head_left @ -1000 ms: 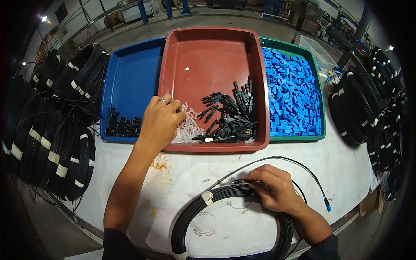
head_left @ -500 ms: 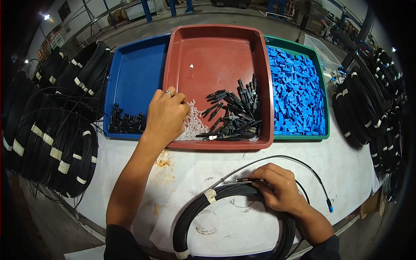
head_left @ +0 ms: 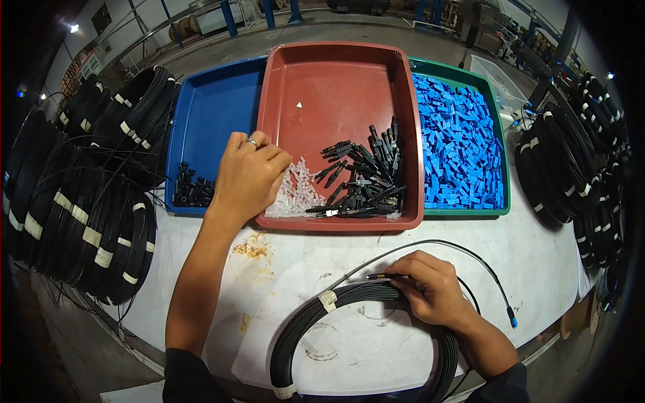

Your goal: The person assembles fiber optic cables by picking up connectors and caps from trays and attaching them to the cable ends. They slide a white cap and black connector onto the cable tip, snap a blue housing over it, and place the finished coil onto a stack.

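Note:
My left hand (head_left: 250,171), a ring on one finger, is over the left wall of the red tray (head_left: 342,50). Its fingers are curled together beside a heap of small translucent white pieces (head_left: 295,195); whatever they pinch is hidden. My right hand (head_left: 430,285) grips a black cable connector (head_left: 384,276), its tip pointing left, just above a coil of black cable (head_left: 289,336) bound with pale tape. The cable's other end, with a blue-tipped connector (head_left: 512,318), lies on the table at the right. Black connector parts (head_left: 369,168) are piled in the red tray.
A blue tray (head_left: 215,101) with small black pieces (head_left: 191,188) stands left of the red one. At right, a green tray (head_left: 505,201) holds many blue clips (head_left: 457,141). Taped black cable coils are stacked at the left (head_left: 80,221) and right (head_left: 551,168) of the white table (head_left: 222,295).
My left hand has shifted slightly left, away from the white pieces, showing more of the heap. My right hand and the connector have hardly moved.

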`<move>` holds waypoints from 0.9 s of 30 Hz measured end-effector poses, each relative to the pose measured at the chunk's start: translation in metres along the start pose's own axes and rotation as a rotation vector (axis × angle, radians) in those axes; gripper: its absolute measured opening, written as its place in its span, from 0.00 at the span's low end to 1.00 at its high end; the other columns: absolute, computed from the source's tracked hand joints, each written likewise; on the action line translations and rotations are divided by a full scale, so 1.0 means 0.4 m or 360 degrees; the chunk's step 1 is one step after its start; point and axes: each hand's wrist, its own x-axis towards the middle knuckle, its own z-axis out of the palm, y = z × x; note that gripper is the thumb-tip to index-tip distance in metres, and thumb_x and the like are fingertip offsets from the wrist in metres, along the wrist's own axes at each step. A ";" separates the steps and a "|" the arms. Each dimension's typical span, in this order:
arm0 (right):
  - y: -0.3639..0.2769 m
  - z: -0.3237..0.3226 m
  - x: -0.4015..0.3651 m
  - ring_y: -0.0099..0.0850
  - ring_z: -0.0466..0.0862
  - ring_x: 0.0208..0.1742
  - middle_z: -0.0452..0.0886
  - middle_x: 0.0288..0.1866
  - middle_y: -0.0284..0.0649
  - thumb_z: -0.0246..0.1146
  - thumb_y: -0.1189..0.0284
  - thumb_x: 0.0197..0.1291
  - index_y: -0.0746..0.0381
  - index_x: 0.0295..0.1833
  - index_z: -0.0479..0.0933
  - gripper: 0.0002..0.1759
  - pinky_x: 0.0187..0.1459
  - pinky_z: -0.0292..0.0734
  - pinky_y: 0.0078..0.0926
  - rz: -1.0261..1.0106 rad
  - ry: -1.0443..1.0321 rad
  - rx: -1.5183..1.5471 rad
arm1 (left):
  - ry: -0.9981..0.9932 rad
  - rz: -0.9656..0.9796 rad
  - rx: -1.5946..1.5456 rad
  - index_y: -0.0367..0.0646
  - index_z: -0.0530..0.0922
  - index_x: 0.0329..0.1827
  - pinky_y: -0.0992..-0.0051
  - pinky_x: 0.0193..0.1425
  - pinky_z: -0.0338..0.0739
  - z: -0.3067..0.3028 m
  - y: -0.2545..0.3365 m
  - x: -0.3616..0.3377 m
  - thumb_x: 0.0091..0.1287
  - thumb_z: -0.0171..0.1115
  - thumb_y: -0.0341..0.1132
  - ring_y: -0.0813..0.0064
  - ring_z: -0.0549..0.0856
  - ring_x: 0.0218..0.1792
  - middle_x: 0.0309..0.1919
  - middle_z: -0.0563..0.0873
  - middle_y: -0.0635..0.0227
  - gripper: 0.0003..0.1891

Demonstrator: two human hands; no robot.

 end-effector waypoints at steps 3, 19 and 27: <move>-0.001 0.000 -0.001 0.40 0.87 0.36 0.85 0.38 0.44 0.69 0.85 0.57 0.64 0.49 0.85 0.14 0.36 0.82 0.33 0.0003 -0.0002 -0.0010 | 0.0061 -0.0061 -0.0023 0.44 0.87 0.35 0.64 0.57 0.68 -0.011 -0.006 -0.001 0.57 0.73 0.30 0.67 0.82 0.48 0.37 0.88 0.71 0.05; 0.003 0.002 -0.001 0.41 0.87 0.36 0.85 0.38 0.45 0.69 0.85 0.57 0.65 0.49 0.85 0.14 0.37 0.82 0.33 0.0014 -0.0004 -0.0002 | -0.0250 -0.0074 -0.0004 0.45 0.92 0.34 0.59 0.65 0.65 0.025 0.015 -0.002 0.58 0.75 0.33 0.69 0.79 0.55 0.44 0.86 0.72 0.04; 0.002 0.002 -0.003 0.40 0.88 0.36 0.85 0.38 0.45 0.69 0.86 0.57 0.65 0.49 0.85 0.13 0.37 0.82 0.32 0.0044 -0.0005 0.0016 | -0.0191 -0.0095 -0.0043 0.44 0.90 0.40 0.60 0.65 0.65 0.038 0.016 -0.011 0.60 0.73 0.32 0.69 0.80 0.57 0.48 0.87 0.71 0.06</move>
